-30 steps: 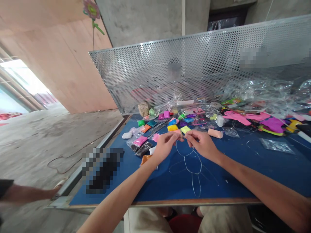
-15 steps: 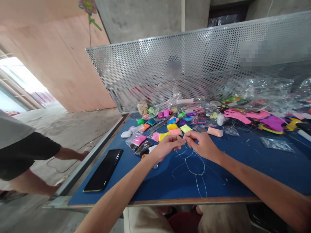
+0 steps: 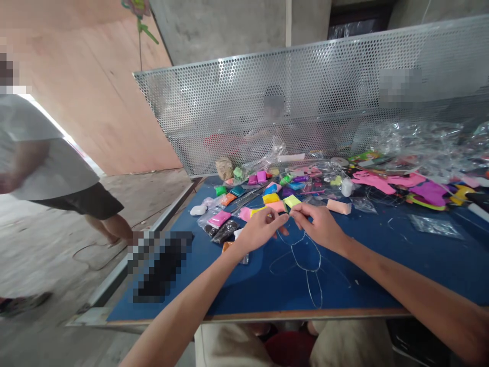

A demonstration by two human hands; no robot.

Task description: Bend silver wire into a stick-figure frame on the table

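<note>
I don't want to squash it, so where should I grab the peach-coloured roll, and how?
Probably pinch the peach-coloured roll across its middle, coming down from the near side: it lies lengthwise left to right, with a plastic bag by its right end and a white lump behind.

Workshop, concrete floor (image 3: 69,275), cluttered worktable (image 3: 267,290)

R hand (image 3: 316,223) pinches top end of a looped wire frame (image 3: 306,270) over the blue tbl (image 3: 382,290), L hand (image 3: 263,228) fingertips just beside. Colourful pkts (image 3: 271,199) behind; person (image 3: 64,163) in dk shorts off left.
</note>
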